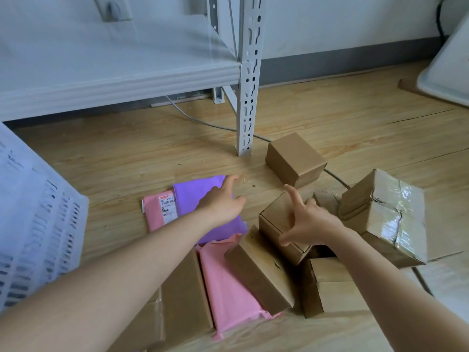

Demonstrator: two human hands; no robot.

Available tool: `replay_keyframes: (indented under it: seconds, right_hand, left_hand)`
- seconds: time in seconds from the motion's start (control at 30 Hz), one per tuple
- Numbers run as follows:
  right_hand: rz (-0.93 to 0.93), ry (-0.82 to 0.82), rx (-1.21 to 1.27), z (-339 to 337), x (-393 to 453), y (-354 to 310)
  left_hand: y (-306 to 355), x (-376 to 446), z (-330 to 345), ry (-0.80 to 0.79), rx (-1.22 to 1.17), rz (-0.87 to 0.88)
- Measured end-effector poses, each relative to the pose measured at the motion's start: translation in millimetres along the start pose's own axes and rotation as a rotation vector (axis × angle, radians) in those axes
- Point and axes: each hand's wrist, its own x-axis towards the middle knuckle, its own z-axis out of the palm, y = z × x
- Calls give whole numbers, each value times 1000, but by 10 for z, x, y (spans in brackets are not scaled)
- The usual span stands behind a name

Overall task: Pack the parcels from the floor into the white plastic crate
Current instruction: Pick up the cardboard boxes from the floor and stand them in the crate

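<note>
Two hands are reaching over a scatter of parcels on the wooden floor [330, 123]. The left hand [223, 201] is hovering over the purple mailer [193, 196] with fingers extended and gripping nothing; whether it is touching the mailer cannot be determined. The right hand [308, 222] is spreading its thumb and fingers wide above the small central box [275, 219], also gripping nothing. Soft mailers are numbering three: one purple, one labelled pink mailer [157, 212] lying partly under the purple one, and one larger pink mailer [228, 283] lying nearer the camera. Cardboard boxes are numbering at least six — the far box [295, 160] sitting beside the shelf upright [247, 80], the taped box [385, 217] tilting at right, the small central box, a slanted box [261, 270] leaning across the larger pink mailer, a flat box [182, 290] under the left forearm, and a lower right box [327, 285]. Further cardboard behind the right hand is hidden, so the count is remaining a minimum. The white plastic crate [38, 224] is standing at the left edge, cut off by the frame — its interior is not showing. The label print is too small to read fully.
</note>
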Motion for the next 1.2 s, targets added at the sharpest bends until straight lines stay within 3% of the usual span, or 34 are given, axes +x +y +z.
replay_keyframes:
  seconds: [0.13, 0.23, 0.37, 0.53, 0.7, 0.87, 1.03, 1.2]
  right_hand:
    - [-60, 180, 164, -219, -100, -180]
    - [-182, 340, 30, -298, -230, -414]
    - [-395, 564, -106, -249, -392, -774]
    - [-594, 773, -180, -239, -550, -1273]
    - [-653, 879, -69, -273, -626, -1751]
    - [-683, 881, 229, -392, -698, -2281]
    - [-784, 854, 474, -494, -830, -2950]
    - [-944, 493, 703, -587, -1077, -3627]
  left_hand:
    - [-67, -84, -148, 30, 2, -24]
    - [-145, -159, -388, 97, -24, -20]
    - [-279, -250, -824, 197, -386, -81]
    - [-461, -514, -1309, 184, -909, -144]
    - [-708, -747, -1701, 244, -1056, -105]
    - [-974, -1013, -2181, 259, -1043, -94]
    - [-1199, -1290, -2608, 271, -1118, 104]
    - [-1522, -1535, -2982, 333, -1112, 278]
